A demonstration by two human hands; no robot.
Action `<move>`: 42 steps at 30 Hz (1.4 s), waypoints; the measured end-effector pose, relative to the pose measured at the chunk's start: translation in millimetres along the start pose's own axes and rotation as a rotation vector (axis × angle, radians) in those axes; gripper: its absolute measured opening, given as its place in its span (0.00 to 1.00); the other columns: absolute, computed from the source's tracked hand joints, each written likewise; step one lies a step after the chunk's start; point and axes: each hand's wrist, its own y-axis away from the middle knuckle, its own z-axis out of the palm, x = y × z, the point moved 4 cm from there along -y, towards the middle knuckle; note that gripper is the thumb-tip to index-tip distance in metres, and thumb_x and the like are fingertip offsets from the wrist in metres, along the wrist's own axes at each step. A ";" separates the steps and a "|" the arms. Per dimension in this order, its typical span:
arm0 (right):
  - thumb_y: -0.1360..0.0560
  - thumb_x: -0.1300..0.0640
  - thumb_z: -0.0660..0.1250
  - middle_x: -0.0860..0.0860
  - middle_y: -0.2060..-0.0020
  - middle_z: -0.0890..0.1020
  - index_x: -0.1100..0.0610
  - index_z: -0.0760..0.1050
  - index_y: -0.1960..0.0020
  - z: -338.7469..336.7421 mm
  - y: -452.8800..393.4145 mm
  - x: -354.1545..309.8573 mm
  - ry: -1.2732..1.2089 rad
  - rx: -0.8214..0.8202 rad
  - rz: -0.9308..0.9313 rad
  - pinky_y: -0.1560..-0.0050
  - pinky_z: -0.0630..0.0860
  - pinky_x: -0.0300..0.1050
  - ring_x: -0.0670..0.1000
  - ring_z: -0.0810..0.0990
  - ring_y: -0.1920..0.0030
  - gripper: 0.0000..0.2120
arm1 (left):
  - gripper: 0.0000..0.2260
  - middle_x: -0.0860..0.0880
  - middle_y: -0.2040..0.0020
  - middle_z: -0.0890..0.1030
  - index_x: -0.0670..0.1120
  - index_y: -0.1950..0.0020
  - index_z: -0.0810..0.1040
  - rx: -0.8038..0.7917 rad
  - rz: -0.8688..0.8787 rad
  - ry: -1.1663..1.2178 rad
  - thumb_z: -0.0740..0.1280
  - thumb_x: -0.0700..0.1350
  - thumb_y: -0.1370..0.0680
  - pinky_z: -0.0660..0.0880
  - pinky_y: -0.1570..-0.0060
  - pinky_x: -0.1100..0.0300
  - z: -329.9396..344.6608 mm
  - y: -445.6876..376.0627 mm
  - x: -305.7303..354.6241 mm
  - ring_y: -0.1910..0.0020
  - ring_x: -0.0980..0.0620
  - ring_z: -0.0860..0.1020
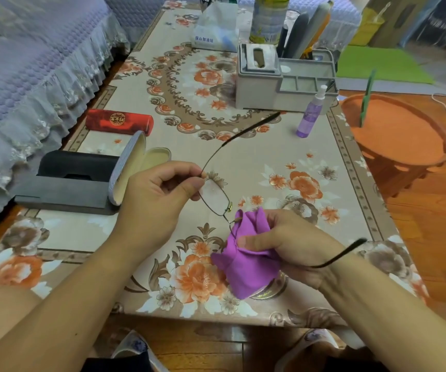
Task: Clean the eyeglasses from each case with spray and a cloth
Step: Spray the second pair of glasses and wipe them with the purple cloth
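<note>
At a floral-covered table [283, 146], the left hand [152, 200] pinches the glasses [216, 196] mid-frame while the right hand [291, 245] clamps a cloth [246, 261] over one lens. Wiping appears underway; the exposed lens likely comes next, with the spray [310, 116] standing upper right.

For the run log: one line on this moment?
left hand: holds eyeglasses | right hand: purple cloth around lens | spray bottle: upright

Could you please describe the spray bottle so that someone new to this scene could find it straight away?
Look at the grey desk organiser on the far right part of the floral table. Standing just in front of its right end is the spray bottle: slim, translucent purple, with a white nozzle, the only purple bottle there.
</note>
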 end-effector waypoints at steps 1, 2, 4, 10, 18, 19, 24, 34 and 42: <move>0.31 0.72 0.73 0.66 0.54 0.81 0.73 0.78 0.47 0.1 -0.9 -1.2 -0.024 0.004 -0.020 0.42 0.78 0.56 0.62 0.81 0.52 0.13 | 0.11 0.52 0.62 0.84 0.49 0.54 0.83 0.002 -0.005 0.001 0.70 0.33 0.23 0.78 0.56 0.65 -0.1 -0.4 0.1 0.64 0.55 0.81; 0.32 0.70 0.74 0.65 0.54 0.81 0.72 0.78 0.48 0.7 -0.9 -3.8 -0.040 0.005 -0.041 0.43 0.78 0.55 0.61 0.81 0.53 0.14 | 0.11 0.52 0.62 0.84 0.50 0.54 0.83 0.005 -0.010 0.002 0.70 0.33 0.23 0.78 0.56 0.65 -0.3 -0.3 0.0 0.64 0.55 0.81; 0.35 0.66 0.75 0.64 0.57 0.81 0.67 0.81 0.52 1.9 -0.5 -7.9 -0.061 -0.006 -0.084 0.45 0.76 0.54 0.60 0.80 0.55 0.12 | 0.10 0.50 0.60 0.85 0.49 0.53 0.83 0.011 -0.025 0.003 0.71 0.33 0.23 0.78 0.56 0.65 -0.1 1.2 -1.2 0.64 0.55 0.81; 0.35 0.68 0.74 0.62 0.58 0.82 0.64 0.82 0.55 4.7 -0.1 -0.4 -0.198 -0.052 -0.068 0.49 0.81 0.50 0.58 0.83 0.59 0.09 | 0.09 0.50 0.61 0.85 0.48 0.53 0.84 0.023 -0.064 0.032 0.71 0.33 0.24 0.78 0.57 0.66 2.8 5.7 -4.5 0.64 0.54 0.81; 0.30 0.68 0.69 0.58 0.61 0.82 0.61 0.83 0.56 11.1 2.1 -2.5 -0.333 -0.095 -0.101 0.56 0.80 0.43 0.53 0.82 0.62 0.06 | 0.11 0.56 0.62 0.84 0.49 0.53 0.83 0.037 -0.001 0.030 0.71 0.32 0.24 0.78 0.56 0.67 -1.3 5.8 3.7 0.64 0.56 0.81; 0.30 0.68 0.69 0.58 0.60 0.82 0.61 0.83 0.56 12.0 2.2 -1.0 -0.344 -0.110 -0.077 0.54 0.80 0.44 0.54 0.82 0.61 0.07 | 0.11 0.56 0.62 0.85 0.49 0.53 0.83 0.034 -0.003 0.032 0.71 0.32 0.24 0.78 0.56 0.67 -1.0 6.3 4.0 0.64 0.56 0.81; 0.32 0.69 0.72 0.57 0.60 0.82 0.60 0.82 0.57 15.0 5.2 1.2 -0.310 -0.191 0.008 0.50 0.80 0.46 0.54 0.82 0.60 0.07 | 0.12 0.55 0.61 0.85 0.50 0.53 0.83 0.012 -0.009 0.025 0.71 0.32 0.25 0.79 0.55 0.66 0.5 8.1 4.4 0.63 0.56 0.82; 0.34 0.70 0.73 0.61 0.58 0.83 0.66 0.82 0.50 11.0 2.8 2.8 -0.277 -0.128 -0.009 0.48 0.81 0.50 0.57 0.83 0.59 0.12 | 0.12 0.49 0.61 0.85 0.48 0.53 0.83 -0.008 0.000 0.040 0.71 0.31 0.25 0.79 0.56 0.66 -0.7 8.1 8.0 0.64 0.55 0.82; 0.29 0.67 0.72 0.60 0.61 0.83 0.64 0.84 0.56 8.1 -2.3 3.7 -0.342 -0.037 -0.101 0.53 0.78 0.47 0.56 0.81 0.61 0.03 | 0.12 0.55 0.63 0.85 0.47 0.54 0.82 0.018 0.003 0.056 0.70 0.29 0.25 0.78 0.57 0.68 -4.9 4.5 9.1 0.66 0.57 0.81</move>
